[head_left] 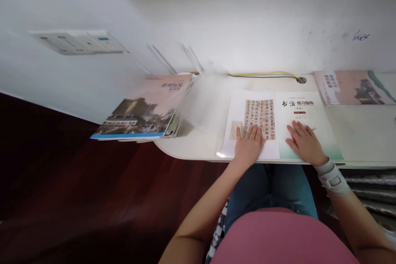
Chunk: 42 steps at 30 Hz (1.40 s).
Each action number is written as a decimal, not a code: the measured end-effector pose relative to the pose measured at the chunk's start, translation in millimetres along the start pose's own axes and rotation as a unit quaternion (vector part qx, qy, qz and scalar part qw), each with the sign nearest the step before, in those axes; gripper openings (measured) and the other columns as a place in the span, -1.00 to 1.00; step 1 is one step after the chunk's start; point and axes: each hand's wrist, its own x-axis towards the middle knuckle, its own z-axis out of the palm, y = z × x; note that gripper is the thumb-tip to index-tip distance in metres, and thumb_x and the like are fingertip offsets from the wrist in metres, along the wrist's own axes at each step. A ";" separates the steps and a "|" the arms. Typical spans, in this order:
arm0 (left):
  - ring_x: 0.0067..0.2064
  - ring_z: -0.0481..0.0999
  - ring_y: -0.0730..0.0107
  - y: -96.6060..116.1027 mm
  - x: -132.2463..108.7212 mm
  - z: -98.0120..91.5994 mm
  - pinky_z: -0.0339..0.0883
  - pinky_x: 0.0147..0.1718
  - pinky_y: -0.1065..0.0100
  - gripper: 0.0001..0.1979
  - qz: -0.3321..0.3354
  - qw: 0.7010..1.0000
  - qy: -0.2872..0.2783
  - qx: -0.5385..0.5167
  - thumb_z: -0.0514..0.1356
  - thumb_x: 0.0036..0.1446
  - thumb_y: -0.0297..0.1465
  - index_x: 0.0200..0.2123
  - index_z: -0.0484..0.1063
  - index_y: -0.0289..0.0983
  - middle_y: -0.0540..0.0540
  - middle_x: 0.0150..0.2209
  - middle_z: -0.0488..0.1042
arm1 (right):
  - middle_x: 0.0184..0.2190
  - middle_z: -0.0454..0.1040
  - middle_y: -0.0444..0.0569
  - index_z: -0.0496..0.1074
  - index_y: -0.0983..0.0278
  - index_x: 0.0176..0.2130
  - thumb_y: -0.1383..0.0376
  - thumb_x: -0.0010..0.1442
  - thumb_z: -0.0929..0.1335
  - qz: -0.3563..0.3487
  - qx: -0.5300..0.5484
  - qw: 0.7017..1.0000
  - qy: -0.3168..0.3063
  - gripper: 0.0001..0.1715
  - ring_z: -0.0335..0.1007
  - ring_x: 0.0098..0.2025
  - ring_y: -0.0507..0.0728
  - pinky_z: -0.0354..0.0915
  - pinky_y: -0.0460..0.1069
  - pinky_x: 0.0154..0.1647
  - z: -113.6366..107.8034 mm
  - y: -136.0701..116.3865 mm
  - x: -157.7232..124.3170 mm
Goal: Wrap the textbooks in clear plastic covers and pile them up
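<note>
A thin book (280, 121) lies spread flat on the white desk (361, 132), cover side up, inside a clear plastic sleeve (201, 109) that sticks out to the left. My left hand (248, 145) lies flat, fingers stretched out, on the left half, over a picture of brown calligraphy. On the right half, below the printed title, rests my right hand (305, 142), fingers spread and flat; something thin pokes out from under it, too small to name. A grey band (332, 177) wraps my right wrist.
A stack of textbooks (145, 109) sits at the desk's left end, overhanging the edge. Another book (352, 87) lies at the back right. A yellow cable (266, 74) runs along the wall to a desk grommet (301, 79). Dark wooden floor (77, 198) lies to the left.
</note>
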 end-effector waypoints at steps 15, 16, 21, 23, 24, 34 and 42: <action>0.01 0.48 -0.07 -99.6 -22.2 -48.9 0.32 -0.05 0.00 -0.59 -0.299 0.954 -0.019 -0.005 -0.02 0.20 -0.27 0.01 0.41 -0.34 -0.35 0.00 0.48 | 0.27 0.16 0.27 0.15 0.45 0.25 0.02 0.32 0.13 -0.080 0.104 0.991 -0.003 -0.28 0.04 0.31 0.27 0.03 0.23 0.25 -6.0 -28.6 -5.8; -0.05 0.51 -0.05 -105.7 -24.1 -50.5 0.34 -0.08 0.01 -0.64 -0.316 0.948 -0.031 -0.034 -0.01 0.19 -0.24 -0.13 0.47 -0.29 -0.31 -0.10 0.53 | 0.27 0.15 0.30 0.13 0.47 0.25 -0.03 0.30 0.15 -0.090 0.103 0.991 -0.009 -0.22 0.02 0.32 0.29 0.00 0.25 0.26 -7.3 -36.2 -6.9; -0.21 0.57 0.15 -113.0 -27.1 -61.8 0.40 -0.11 0.12 -0.71 -0.271 0.864 0.114 -0.408 0.10 0.07 -0.14 -0.52 0.35 -0.23 -0.14 -0.40 0.58 | 0.27 0.10 0.40 0.13 0.56 0.24 -0.13 0.18 0.24 -0.106 0.080 0.991 -0.020 -0.04 -0.04 0.32 0.39 -0.09 0.32 0.28 -7.7 -53.2 -8.4; -0.19 0.58 0.16 -103.2 -24.7 -74.4 0.40 -0.08 0.11 -0.69 -0.202 0.764 0.160 -0.592 0.19 0.00 -0.12 -0.55 0.30 -0.23 -0.12 -0.38 0.59 | 0.27 0.10 0.40 0.13 0.55 0.25 -0.11 0.18 0.26 -0.116 0.089 0.989 -0.021 -0.05 -0.04 0.33 0.39 -0.08 0.32 0.29 -6.4 -50.5 -7.2; -0.16 0.57 0.14 -95.9 -22.9 -82.7 0.40 -0.06 0.08 -0.67 -0.170 0.717 0.169 -0.654 0.24 -0.04 -0.11 -0.56 0.29 -0.23 -0.13 -0.34 0.59 | 0.27 0.10 0.40 0.12 0.55 0.25 -0.10 0.19 0.26 -0.118 0.099 0.988 -0.019 -0.06 -0.04 0.33 0.39 -0.07 0.31 0.29 -5.8 -48.6 -6.6; 0.18 0.34 0.02 14.7 21.8 -131.9 0.27 0.06 -0.05 -0.62 0.075 0.670 0.120 -0.729 0.15 0.11 0.00 -0.38 0.42 -0.20 -0.10 0.09 0.43 | 0.14 0.36 0.17 0.01 0.29 0.31 0.32 0.23 0.21 0.024 0.415 0.904 0.100 -0.31 0.35 0.11 0.21 0.32 0.18 0.10 -6.9 -51.9 -32.9; 0.40 -0.32 0.21 54.5 110.5 -28.1 -0.30 0.31 0.07 -0.24 -0.033 0.862 0.138 -0.487 -0.30 0.22 0.11 0.34 -0.11 -0.20 -0.19 0.40 -0.23 | 0.07 0.43 0.08 0.24 0.23 0.17 0.14 0.21 0.30 0.233 0.606 0.732 0.207 -0.43 0.36 0.09 0.19 0.28 0.18 0.14 -8.3 -33.8 -45.1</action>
